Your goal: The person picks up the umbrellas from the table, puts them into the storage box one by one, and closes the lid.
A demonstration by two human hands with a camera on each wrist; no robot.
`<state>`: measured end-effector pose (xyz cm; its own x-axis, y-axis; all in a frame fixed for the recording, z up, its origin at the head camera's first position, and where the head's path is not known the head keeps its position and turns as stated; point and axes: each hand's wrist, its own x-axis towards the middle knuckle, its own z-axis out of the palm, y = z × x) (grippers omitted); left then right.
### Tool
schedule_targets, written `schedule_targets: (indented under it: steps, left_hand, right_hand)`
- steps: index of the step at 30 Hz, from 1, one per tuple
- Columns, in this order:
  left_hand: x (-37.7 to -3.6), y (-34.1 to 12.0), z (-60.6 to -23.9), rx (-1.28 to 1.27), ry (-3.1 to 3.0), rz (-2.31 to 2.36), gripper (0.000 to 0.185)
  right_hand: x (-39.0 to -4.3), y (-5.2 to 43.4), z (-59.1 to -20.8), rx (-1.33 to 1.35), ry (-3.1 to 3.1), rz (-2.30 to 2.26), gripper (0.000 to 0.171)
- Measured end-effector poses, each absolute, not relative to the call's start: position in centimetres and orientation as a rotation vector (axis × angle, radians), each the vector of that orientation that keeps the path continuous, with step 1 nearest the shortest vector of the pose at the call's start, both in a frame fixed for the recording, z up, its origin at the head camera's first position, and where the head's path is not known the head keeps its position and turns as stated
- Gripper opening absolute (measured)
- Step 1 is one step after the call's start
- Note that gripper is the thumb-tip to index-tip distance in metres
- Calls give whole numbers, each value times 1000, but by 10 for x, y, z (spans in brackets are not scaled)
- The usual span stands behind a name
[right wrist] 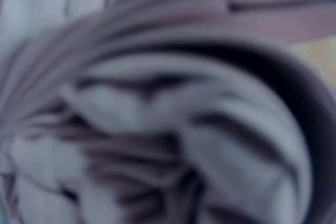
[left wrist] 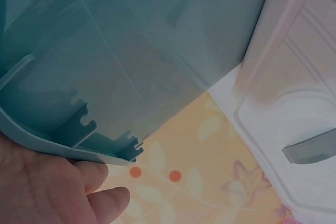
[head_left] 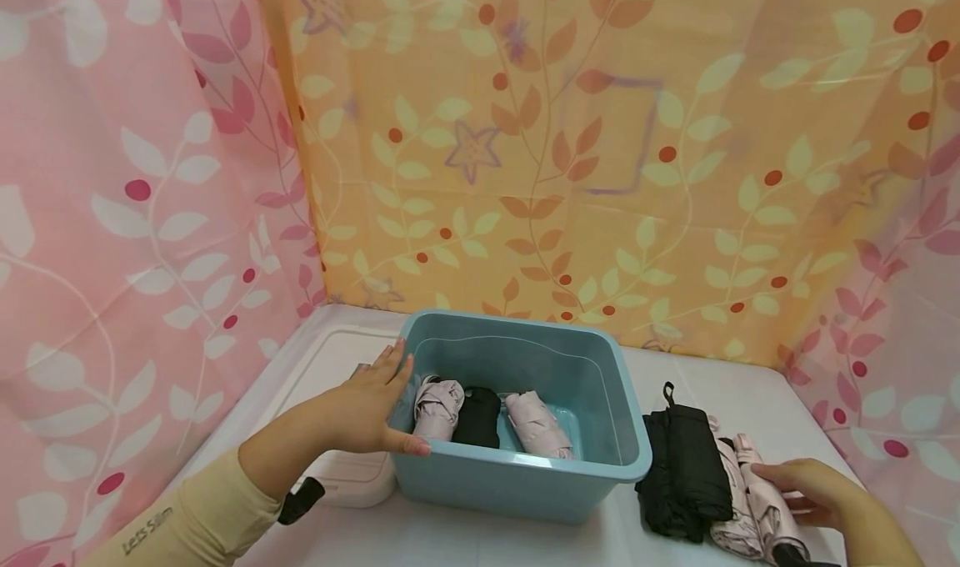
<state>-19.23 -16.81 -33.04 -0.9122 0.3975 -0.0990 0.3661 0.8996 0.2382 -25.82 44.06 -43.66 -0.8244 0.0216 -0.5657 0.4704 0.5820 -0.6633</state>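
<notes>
The blue plastic bin (head_left: 495, 488) stands in the middle of the table. My left hand (head_left: 363, 404) rests against its left side, fingers spread along the rim and thumb at the front edge. From the left wrist, the fingers (left wrist: 107, 203) show beside the rim (left wrist: 68, 153). Inside lie two pink folded umbrellas, one at the left (head_left: 438, 408) and one farther right (head_left: 538, 425), with a black one (head_left: 477, 417) between. To the bin's right, my right hand (head_left: 821, 488) holds a pink folded umbrella (head_left: 768, 500); its pleated cloth (right wrist: 157, 129) fills the blurred right wrist view, hiding the fingers.
Black folded umbrellas (head_left: 686, 467), one with a loop, lie right of the bin, with another pink one (head_left: 735, 509) beside them. A white lid (head_left: 337, 350) with a grey clip (left wrist: 312, 148) lies left of the bin. Patterned curtains (head_left: 525, 133) enclose the white table.
</notes>
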Motion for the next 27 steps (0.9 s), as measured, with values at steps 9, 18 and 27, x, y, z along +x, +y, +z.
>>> schedule_targets:
  steps: [9, 18, 27]
  left_hand:
    - [-193, -168, -333, 571, 2925, 313, 124]
    - [-194, -169, -334, 572, 2931, 305, 124]
    - [-193, -169, -332, 576, 2920, 318, 123]
  right_hand:
    - [-257, 441, -443, 450, 2281, -1169, 68]
    - [-257, 437, -446, 467, 2296, -1111, 77]
    - [-252, 432, -438, 432, 2337, -1122, 75]
